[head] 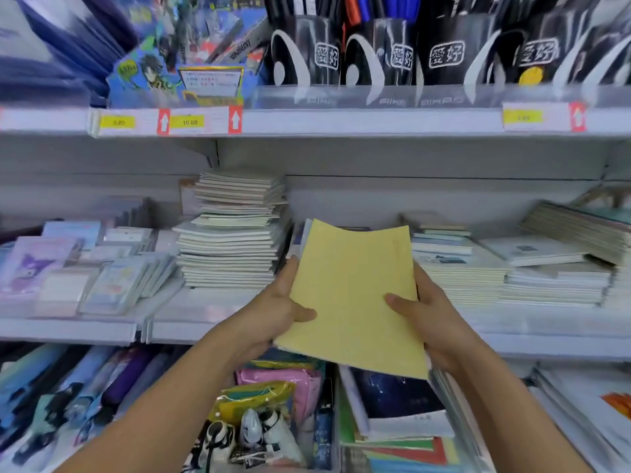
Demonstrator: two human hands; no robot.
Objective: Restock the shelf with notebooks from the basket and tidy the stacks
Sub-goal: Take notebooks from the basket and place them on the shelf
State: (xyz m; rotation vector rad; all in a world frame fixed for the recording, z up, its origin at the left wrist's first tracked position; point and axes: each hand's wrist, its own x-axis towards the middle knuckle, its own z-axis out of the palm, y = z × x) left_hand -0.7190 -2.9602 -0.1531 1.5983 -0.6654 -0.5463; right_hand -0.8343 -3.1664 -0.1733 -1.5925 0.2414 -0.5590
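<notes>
Both hands hold a thin stack of yellow-covered notebooks [355,295] in front of the middle shelf [68,331]. My left hand [276,312] grips its left edge, thumb on the cover. My right hand [426,315] grips the right edge the same way. The far end of the notebooks points into a gap between a tall stack of pale notebooks [232,233] on the left and lower stacks [457,264] on the right. Below my arms a basket [336,438] holds a dark blue notebook [396,394] and coloured ones.
Packaged sticker pads [85,268] fill the shelf's left part. Slanted notebook piles [577,233] lie at the right. The upper shelf carries black pen holders [409,52] and price tags [189,121]. Umbrellas [85,397] and pouches [273,387] sit on the bottom level.
</notes>
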